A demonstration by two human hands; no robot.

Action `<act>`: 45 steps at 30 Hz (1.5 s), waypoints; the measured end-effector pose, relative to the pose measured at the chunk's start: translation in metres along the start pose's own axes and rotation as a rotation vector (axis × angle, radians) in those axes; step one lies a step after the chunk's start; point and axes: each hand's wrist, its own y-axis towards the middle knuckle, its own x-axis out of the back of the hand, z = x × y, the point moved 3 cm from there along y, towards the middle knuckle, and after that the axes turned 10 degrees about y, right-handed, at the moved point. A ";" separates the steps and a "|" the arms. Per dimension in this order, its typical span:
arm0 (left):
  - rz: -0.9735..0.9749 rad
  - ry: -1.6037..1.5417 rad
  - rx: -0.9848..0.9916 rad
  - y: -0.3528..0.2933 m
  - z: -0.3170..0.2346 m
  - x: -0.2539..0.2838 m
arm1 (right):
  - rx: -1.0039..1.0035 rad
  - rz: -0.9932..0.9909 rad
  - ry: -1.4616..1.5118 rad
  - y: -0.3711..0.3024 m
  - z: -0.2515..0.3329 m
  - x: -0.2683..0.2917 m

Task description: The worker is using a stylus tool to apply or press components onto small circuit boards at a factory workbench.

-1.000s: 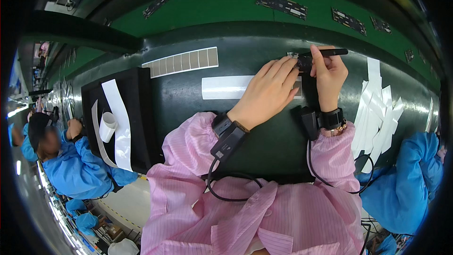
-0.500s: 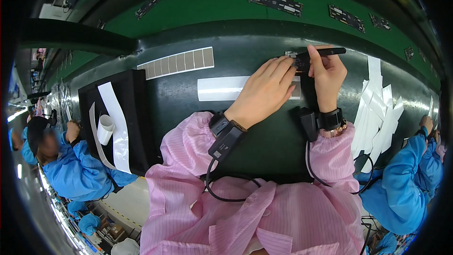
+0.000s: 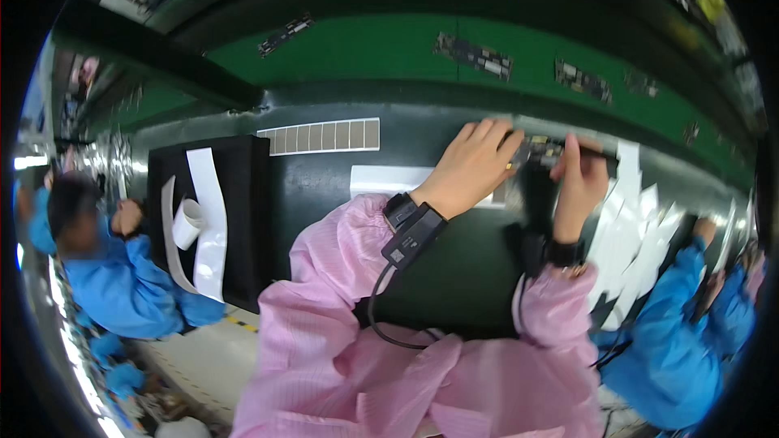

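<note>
Beneath the left hand [image 3: 468, 169] and right hand [image 3: 581, 191] spreads the dark green bench [image 3: 454, 276]. White strips [image 3: 621, 239] heap beside the right hand. The left hand, palm down, fingers close together, touches the dark circuit board [image 3: 542, 152] between them; blur hides whether it grips. The right hand pinches a slim black tool [image 3: 610, 160].

Just left of the right hand [image 3: 583, 188] gripping a slim black tool [image 3: 610, 160], a small black circuit board [image 3: 542, 152] lies at the fingers of the left hand [image 3: 469, 166]. Further left, a glossy white strip [image 3: 389, 178] runs under that hand, a grey-panelled white sheet [image 3: 324, 137] behind it; leftmost, a white roll [image 3: 188, 224] lies on a flat black box [image 3: 246, 219]. Right of the grip, flat white strips [image 3: 623, 231] are piled; behind it, oblong black circuit boards [image 3: 473, 57] lie on a green belt [image 3: 373, 53].
</note>
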 end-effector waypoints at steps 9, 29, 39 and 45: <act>-0.078 -0.093 -0.095 0.038 0.046 0.020 | 0.018 -0.093 0.061 0.000 -0.019 0.038; -0.172 0.249 0.013 0.062 0.128 0.018 | -0.112 -0.074 0.170 0.002 -0.021 0.032; -0.020 -0.129 -0.135 0.018 -0.007 -0.016 | -0.078 0.041 0.173 -0.031 0.015 0.022; -0.074 -0.144 -0.031 0.006 -0.004 -0.011 | -0.138 0.159 0.027 -0.046 -0.003 0.026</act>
